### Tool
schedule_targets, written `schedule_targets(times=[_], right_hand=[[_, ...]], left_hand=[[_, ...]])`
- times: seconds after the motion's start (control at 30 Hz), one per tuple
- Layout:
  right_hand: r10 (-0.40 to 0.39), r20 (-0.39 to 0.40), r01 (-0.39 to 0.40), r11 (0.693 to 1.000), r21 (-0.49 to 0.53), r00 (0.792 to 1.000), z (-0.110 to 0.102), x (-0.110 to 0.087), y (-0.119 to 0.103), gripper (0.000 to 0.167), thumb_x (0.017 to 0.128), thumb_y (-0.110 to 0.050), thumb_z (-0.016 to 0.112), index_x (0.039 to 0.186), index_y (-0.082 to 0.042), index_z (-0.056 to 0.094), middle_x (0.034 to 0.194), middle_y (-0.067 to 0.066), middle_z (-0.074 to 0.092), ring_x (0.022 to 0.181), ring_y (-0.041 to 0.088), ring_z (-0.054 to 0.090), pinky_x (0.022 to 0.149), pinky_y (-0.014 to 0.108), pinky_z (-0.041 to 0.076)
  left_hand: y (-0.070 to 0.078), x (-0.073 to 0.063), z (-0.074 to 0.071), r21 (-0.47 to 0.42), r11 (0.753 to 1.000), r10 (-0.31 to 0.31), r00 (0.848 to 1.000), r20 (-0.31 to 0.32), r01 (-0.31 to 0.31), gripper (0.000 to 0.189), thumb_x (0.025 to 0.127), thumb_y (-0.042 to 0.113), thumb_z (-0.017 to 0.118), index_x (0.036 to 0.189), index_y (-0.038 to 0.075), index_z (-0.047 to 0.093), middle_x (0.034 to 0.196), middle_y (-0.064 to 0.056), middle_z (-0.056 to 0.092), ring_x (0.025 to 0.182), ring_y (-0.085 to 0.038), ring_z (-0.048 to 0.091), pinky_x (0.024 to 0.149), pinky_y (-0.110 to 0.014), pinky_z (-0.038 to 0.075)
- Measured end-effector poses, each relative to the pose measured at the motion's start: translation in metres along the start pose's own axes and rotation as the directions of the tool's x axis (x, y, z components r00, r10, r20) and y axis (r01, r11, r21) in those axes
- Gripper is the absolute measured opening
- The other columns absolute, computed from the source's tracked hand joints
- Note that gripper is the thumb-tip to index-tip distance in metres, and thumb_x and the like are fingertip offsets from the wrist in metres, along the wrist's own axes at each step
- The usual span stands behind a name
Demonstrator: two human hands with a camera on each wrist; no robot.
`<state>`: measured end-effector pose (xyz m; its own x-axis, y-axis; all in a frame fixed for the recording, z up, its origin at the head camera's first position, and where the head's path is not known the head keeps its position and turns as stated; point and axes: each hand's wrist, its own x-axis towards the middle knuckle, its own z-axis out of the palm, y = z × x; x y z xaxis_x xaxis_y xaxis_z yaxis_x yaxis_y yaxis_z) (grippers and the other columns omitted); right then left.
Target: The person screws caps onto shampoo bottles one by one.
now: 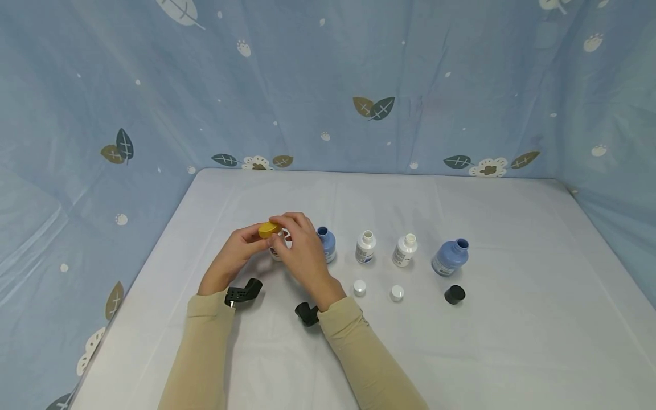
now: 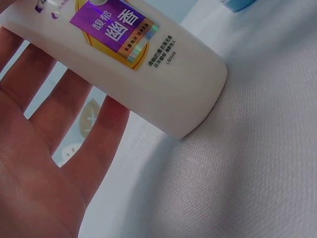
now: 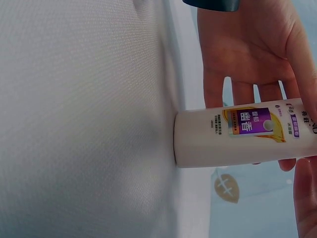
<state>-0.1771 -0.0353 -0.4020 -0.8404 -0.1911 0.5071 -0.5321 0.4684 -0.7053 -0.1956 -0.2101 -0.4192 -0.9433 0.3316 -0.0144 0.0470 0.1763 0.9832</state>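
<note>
A white bottle [image 2: 168, 84] with a purple label stands with its base at the tabletop, between my two hands. My left hand [image 1: 234, 255] holds it, with fingers spread behind the bottle [image 3: 198, 139] in the right wrist view. On top sits a yellow cap [image 1: 269, 229], which the fingertips of my right hand [image 1: 304, 250] pinch. Much of the bottle is hidden by my hands in the head view. Just right of my right hand stands an uncapped blue bottle [image 1: 328, 245], partly covered by it.
Further right stand two uncapped white bottles [image 1: 366, 247] [image 1: 405, 250] and another uncapped blue bottle [image 1: 450, 257]. Two white caps [image 1: 360, 288] [image 1: 397, 293] and a black cap [image 1: 455, 294] lie in front of them. A patterned blue curtain [image 1: 328, 85] hangs behind the white table [image 1: 512, 341].
</note>
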Motion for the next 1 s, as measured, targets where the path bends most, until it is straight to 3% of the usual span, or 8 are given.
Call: schedule_targets(times=[0.23, 0.57, 1.0], right_hand=[[-0.011, -0.014, 0.011, 1.000, 0.001, 1.000, 0.0003, 0.0003, -0.0001, 0.027, 0.085, -0.016, 0.058, 0.112, -0.016, 0.061, 0.109, -0.003, 0.050, 0.097, 0.007, 0.046, 0.072, 0.017, 0.044], [-0.003, -0.017, 0.003, 1.000, -0.014, 1.000, -0.0005, 0.0005, -0.0012, 0.030, 0.083, -0.006, 0.053, 0.111, -0.017, 0.061, 0.106, -0.002, 0.050, 0.094, 0.006, 0.046, 0.072, 0.013, 0.042], [-0.001, -0.031, 0.000, 0.999, -0.034, 1.000, -0.0005, 0.0010, -0.0016, 0.029, 0.084, -0.004, 0.051, 0.109, -0.016, 0.062, 0.101, -0.003, 0.051, 0.090, 0.006, 0.047, 0.071, 0.014, 0.041]], left_hand=[[-0.0080, 0.0038, -0.0010, -0.001, 1.000, 0.021, 1.000, -0.006, -0.021, 0.040, 0.085, 0.026, 0.061, 0.120, 0.005, 0.055, 0.118, -0.007, 0.054, 0.106, -0.021, 0.049, 0.087, -0.032, 0.041], [-0.0075, 0.0035, -0.0007, 0.005, 1.000, -0.017, 1.000, -0.023, 0.017, 0.036, 0.086, 0.018, 0.060, 0.118, 0.002, 0.055, 0.116, -0.007, 0.055, 0.104, -0.020, 0.050, 0.087, -0.034, 0.040], [-0.0090, 0.0030, -0.0006, 0.031, 1.000, -0.006, 1.000, -0.021, 0.006, 0.044, 0.082, 0.032, 0.064, 0.118, 0.008, 0.055, 0.118, -0.007, 0.054, 0.107, -0.022, 0.047, 0.089, -0.038, 0.038]])
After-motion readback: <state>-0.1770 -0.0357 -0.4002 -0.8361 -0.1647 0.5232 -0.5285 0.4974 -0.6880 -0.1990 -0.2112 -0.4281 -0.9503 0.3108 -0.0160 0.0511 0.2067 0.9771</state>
